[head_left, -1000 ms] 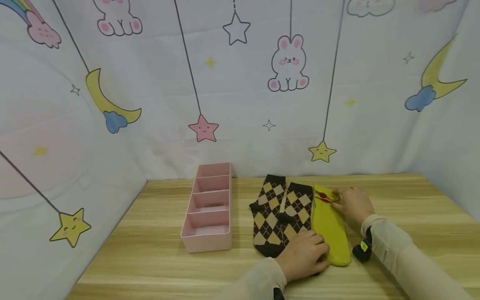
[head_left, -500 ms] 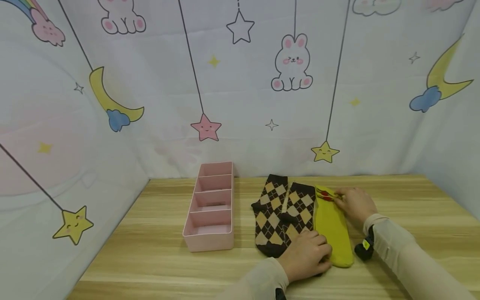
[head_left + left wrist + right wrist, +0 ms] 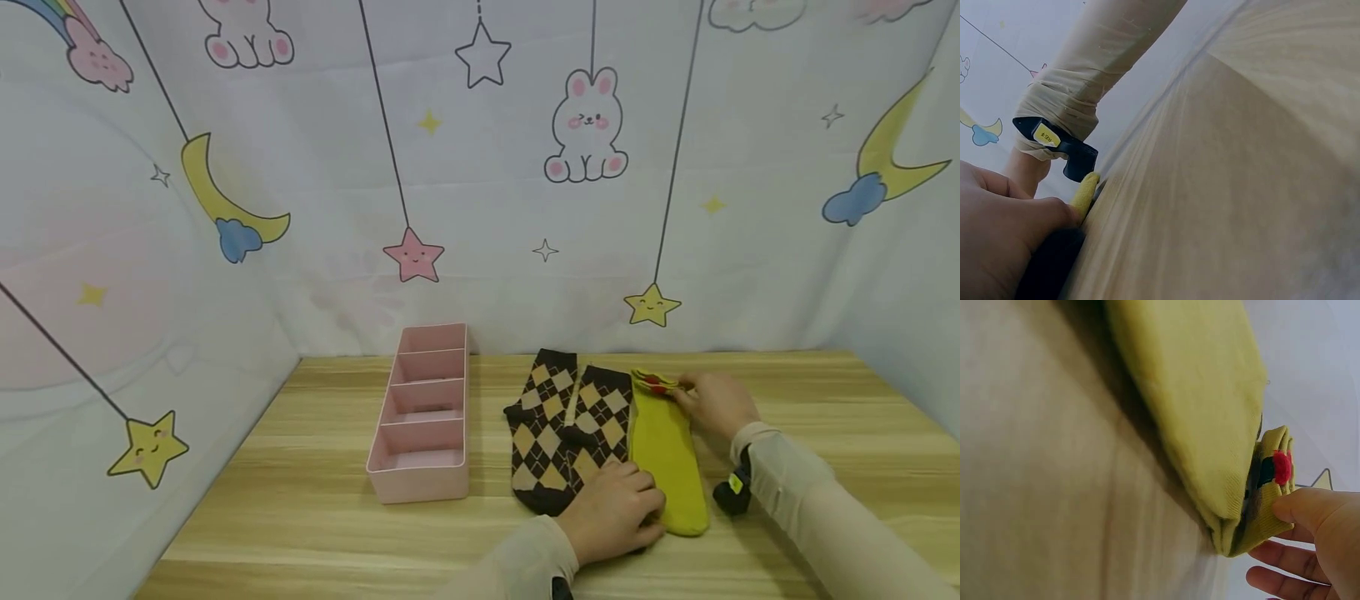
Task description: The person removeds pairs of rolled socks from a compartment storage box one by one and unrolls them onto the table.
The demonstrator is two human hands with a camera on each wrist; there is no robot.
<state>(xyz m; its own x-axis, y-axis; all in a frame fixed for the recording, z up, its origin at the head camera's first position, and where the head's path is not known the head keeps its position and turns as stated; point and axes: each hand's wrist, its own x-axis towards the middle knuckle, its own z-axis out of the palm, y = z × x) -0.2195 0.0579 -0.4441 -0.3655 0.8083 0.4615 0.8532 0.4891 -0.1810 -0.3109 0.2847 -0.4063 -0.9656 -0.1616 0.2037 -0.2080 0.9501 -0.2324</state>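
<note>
A yellow sock (image 3: 667, 467) lies lengthwise on the table, its far cuff (image 3: 1275, 465) folded back, with red and dark marks on it. My right hand (image 3: 717, 406) pinches that cuff between thumb and fingers. Left of it lie two dark argyle socks (image 3: 543, 433) with tan and cream diamonds, the nearer argyle sock (image 3: 602, 421) alongside the yellow one. My left hand (image 3: 611, 512) rests over this sock's toe end, largely hiding it, with bent fingers beside the yellow sock. In the left wrist view, the yellow toe shows just beyond my left hand (image 3: 1010, 231).
A pink organizer box (image 3: 420, 486) with several compartments stands left of the socks, and nothing shows inside it. The wood-grain table (image 3: 300, 533) ends at a white cloth backdrop (image 3: 487, 308) printed with stars, moons and rabbits.
My right hand has drawn the yellow sock's cuff up and folded it over more narrowly at the far end. The left hand stays in place on the argyle sock. The head view has shifted slightly.
</note>
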